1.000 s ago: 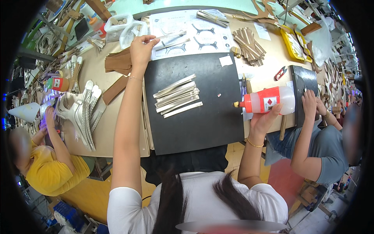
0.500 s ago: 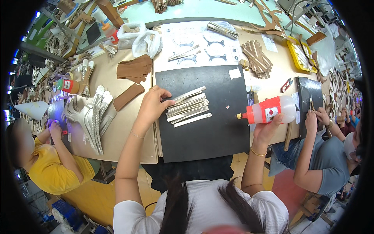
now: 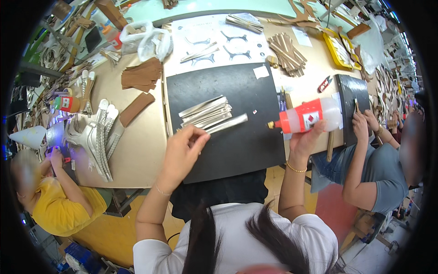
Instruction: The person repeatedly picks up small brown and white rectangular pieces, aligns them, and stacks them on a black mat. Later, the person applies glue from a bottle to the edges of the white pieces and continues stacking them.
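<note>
My left hand (image 3: 186, 148) pinches the near end of a thin pale strip (image 3: 230, 123), which lies beside the stack on the black board (image 3: 232, 157). Just beyond those fingers is the stack of similar metallic-looking pale strips (image 3: 205, 111), roughly parallel to one another. My right hand (image 3: 306, 139) grips a clear squeeze bottle (image 3: 332, 113) with a red band and red cap. The bottle is held sideways above the board's right edge, its yellowish nozzle pointing left.
Brown leather pieces (image 3: 142, 74) and braided white straps (image 3: 98, 132) lie left. A drawing sheet (image 3: 214, 34), a bundle of brown strips (image 3: 288, 55) and a yellow tray (image 3: 337, 50) are farther back. Co-workers sit on both sides; a second black board (image 3: 351, 86) stands right.
My left hand has come nearer, from the stack's far left side to the nearest strip's end, and that strip is now angled differently. The bottle stays sideways in my right hand; the view has shifted.
</note>
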Tool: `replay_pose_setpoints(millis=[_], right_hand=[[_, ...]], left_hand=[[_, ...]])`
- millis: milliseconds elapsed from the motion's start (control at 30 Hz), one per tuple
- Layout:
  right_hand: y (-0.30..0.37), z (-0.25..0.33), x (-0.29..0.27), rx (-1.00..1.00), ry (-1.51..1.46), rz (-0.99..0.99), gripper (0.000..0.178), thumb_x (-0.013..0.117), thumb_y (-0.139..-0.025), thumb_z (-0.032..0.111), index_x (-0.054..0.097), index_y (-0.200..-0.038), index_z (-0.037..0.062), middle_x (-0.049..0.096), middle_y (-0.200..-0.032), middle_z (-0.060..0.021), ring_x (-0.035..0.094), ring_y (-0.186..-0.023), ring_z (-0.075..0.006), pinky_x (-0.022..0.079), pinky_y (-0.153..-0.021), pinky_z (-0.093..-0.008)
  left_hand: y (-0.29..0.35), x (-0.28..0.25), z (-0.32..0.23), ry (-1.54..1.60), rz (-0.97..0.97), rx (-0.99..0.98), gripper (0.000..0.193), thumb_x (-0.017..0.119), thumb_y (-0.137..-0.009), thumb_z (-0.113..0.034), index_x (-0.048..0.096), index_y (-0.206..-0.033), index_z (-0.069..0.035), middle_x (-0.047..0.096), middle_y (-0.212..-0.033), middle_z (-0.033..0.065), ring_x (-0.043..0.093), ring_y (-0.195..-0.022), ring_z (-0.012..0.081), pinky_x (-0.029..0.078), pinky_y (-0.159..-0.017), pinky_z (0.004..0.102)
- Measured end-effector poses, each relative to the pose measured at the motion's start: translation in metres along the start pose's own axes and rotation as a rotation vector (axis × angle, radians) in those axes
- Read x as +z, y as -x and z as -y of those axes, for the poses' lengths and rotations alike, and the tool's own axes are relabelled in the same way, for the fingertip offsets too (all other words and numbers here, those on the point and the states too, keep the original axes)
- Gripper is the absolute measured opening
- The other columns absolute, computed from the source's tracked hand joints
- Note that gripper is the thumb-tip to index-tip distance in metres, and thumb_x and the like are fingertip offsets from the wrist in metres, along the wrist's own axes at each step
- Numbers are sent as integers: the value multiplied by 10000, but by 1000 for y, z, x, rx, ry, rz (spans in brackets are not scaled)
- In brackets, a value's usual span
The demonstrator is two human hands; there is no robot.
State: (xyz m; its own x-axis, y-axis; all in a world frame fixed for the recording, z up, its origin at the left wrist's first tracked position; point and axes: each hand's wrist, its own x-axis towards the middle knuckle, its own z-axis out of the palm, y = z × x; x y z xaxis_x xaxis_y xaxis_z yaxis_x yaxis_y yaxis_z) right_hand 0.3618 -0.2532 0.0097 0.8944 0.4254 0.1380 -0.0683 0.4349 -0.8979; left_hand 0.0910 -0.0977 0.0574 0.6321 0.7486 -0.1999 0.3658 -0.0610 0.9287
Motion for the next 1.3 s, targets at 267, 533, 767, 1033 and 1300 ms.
replay_pose_setpoints(millis=[267,533,767,1033,1300], right_hand=[[22,-11,12,-83,321,174,660,909,-741,340,572,-1197,1,638,-1084,-62,612,-967,-151,508,-871,-308],[26,-18,20,-103,419,218,606,927,-721,257,604,-1156,-15,668,-1060,-78,642,-942,-159,533,-835,-311],[28,-17,22,-84,419,251,566,928,-718,253,628,-1117,-16,684,-1023,-72,654,-916,-155,539,-822,-308],[44,-23,38,26,277,288,509,912,-743,235,651,-1101,-16,700,-1008,-65,662,-909,-143,538,-820,-295],[58,-29,53,89,240,386,461,893,-769,240,679,-1067,-39,723,-988,-70,674,-886,-129,547,-786,-291]], left_hand=[[32,36,25,31,-25,-189,148,756,-880,-113,682,-911,11,680,-707,66,601,-596,85,474,-566,231],[34,38,29,85,-64,-281,175,789,-846,-126,697,-892,15,680,-686,70,601,-584,87,473,-559,240],[35,40,36,97,-74,-260,185,803,-827,-114,694,-908,13,679,-704,63,597,-588,86,479,-570,238],[39,45,39,75,-96,-187,246,811,-809,-79,654,-979,4,693,-811,65,616,-625,90,510,-596,244],[44,52,41,-23,-147,-41,267,812,-811,-94,620,-969,5,681,-789,79,637,-613,134,504,-574,269]])
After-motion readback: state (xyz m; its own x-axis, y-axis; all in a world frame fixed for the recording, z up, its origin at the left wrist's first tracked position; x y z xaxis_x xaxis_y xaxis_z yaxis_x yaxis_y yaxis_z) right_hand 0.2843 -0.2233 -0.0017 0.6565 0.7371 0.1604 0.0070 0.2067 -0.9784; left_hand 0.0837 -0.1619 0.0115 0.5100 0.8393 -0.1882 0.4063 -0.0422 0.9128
